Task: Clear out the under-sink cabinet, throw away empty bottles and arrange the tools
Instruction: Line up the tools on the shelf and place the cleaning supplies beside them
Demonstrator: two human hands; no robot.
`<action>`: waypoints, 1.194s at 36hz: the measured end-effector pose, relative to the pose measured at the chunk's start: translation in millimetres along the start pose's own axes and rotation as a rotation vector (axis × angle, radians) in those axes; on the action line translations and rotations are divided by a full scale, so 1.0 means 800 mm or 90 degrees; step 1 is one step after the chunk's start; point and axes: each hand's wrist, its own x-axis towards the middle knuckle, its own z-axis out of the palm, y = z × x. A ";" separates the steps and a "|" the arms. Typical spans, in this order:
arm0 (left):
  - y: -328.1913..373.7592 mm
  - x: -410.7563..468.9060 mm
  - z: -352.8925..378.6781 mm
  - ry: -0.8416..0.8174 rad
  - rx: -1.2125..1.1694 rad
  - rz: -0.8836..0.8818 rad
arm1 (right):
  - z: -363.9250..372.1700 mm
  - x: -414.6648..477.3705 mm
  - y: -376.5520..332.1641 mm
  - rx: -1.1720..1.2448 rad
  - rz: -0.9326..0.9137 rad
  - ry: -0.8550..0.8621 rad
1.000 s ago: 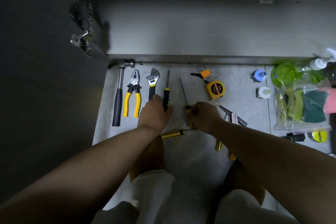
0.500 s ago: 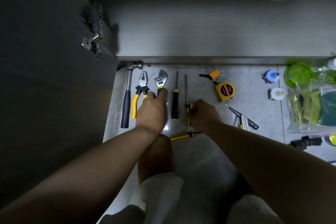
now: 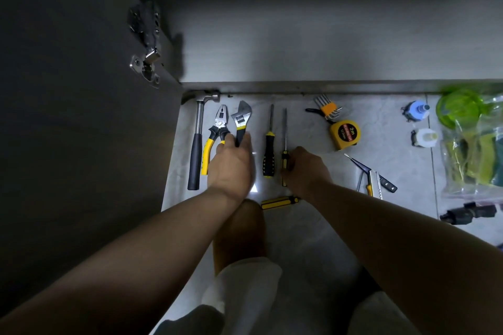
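Tools lie in a row on the pale floor tiles in front of the open cabinet: a hammer (image 3: 196, 149), yellow-handled pliers (image 3: 217, 128), an adjustable wrench (image 3: 241, 117), a black-and-yellow screwdriver (image 3: 269, 152) and a thin screwdriver (image 3: 285, 128). My left hand (image 3: 231, 166) pinches the wrench's handle, its fingers also touching the pliers' right handle. My right hand (image 3: 306, 168) grips the thin screwdriver's yellow handle. A yellow screwdriver (image 3: 280, 202) lies crosswise just below both hands.
Right of the row lie hex keys (image 3: 328, 109), a yellow tape measure (image 3: 344, 133) and a utility knife with tweezers (image 3: 373, 179). Two bottle tops (image 3: 416, 113) and a plastic bag of sponges (image 3: 473, 149) sit at far right. The open cabinet door (image 3: 81, 90) stands at left.
My left hand moved left from the black-and-yellow screwdriver onto the wrench's handle. My right hand turned the thin screwdriver upright, parallel to the row.
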 end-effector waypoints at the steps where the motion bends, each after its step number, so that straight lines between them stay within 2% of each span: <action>1: 0.000 -0.001 0.000 0.001 0.002 -0.001 | 0.000 0.000 0.000 0.000 0.000 0.002; 8: 0.001 -0.008 -0.004 0.009 0.001 -0.001 | -0.003 -0.002 -0.002 0.000 0.000 -0.003; 13: 0.008 -0.006 -0.002 0.101 -0.025 0.057 | -0.006 -0.005 -0.005 0.007 0.003 0.002; 19: 0.037 0.002 0.012 -0.026 -0.211 0.062 | -0.009 -0.006 -0.008 -0.013 0.022 0.011; 23: 0.039 0.008 0.013 -0.023 -0.254 0.060 | -0.009 0.000 -0.009 -0.043 0.027 0.019; 31: 0.026 0.005 0.012 0.016 -0.269 0.005 | 0.000 0.005 -0.015 -0.001 0.008 0.021; 39: 0.017 0.001 0.013 0.048 -0.265 0.010 | 0.017 0.014 -0.022 -0.007 -0.011 0.043; 43: 0.012 -0.001 0.018 0.055 -0.270 0.012 | 0.014 0.015 -0.024 -0.005 -0.019 0.019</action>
